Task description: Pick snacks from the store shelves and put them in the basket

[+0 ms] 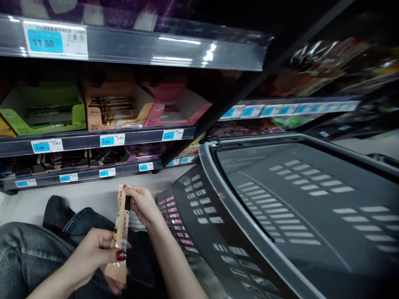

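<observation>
A long beige stick sachet (pixel 122 222) with dark print and a barcode stands nearly upright above my lap. Around its lower part my left hand (pixel 95 251) is closed, the thumb lying across the front. My right hand (pixel 141 203) pinches the upper end between thumb and fingers; some of those fingers are hidden behind it. On the shelf ahead, a tan display box (pixel 118 112) contains several sachets of similar colour. Beside it are a green box (pixel 43 112) on the left and a pink box (pixel 177 112) on the right.
A large grey shopping basket (pixel 224 199) with slotted walls stands close on my right. Shelf edges with price tags (pixel 112 140) run across in front. More packets (pixel 109 157) lie on the bottom shelf. My bent legs (pixel 28 249) are at lower left.
</observation>
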### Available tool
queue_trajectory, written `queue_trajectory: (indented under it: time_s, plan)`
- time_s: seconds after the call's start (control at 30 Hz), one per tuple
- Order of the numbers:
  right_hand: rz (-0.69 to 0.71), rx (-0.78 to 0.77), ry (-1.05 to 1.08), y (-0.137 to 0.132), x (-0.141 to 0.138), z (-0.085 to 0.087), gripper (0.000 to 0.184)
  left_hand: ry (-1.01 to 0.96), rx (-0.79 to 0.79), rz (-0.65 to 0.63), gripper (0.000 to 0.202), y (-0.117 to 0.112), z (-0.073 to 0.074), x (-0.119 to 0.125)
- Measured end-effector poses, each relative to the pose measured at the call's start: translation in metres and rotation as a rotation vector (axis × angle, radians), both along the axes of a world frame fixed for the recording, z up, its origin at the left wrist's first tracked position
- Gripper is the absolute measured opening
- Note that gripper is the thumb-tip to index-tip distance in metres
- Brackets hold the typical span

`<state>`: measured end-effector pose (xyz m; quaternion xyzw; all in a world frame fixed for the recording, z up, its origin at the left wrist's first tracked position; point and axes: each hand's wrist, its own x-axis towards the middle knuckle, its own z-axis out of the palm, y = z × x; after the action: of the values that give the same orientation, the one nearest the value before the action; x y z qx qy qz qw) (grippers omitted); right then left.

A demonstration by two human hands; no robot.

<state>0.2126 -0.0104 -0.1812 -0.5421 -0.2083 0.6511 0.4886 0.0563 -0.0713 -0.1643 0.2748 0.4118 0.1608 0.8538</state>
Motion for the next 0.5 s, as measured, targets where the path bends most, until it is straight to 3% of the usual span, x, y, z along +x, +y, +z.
queue_trajectory:
  time_s: [0.13,0.27,0.5]
  plan:
    - [0.032,-0.033,0.001,0.004,-0.001,-0.008,0.020,0.016,-0.044,0.019,0.041,0.005,0.005,-0.003]
    - [0.022,0.025,-0.003,0.004,-0.001,-0.006,0.024,0.028,-0.033,0.009,0.043,0.005,0.000,-0.003]
    - [-0.048,0.393,-0.122,-0.007,0.010,0.017,0.027,0.179,0.378,-0.134,0.026,0.006,-0.016,-0.003]
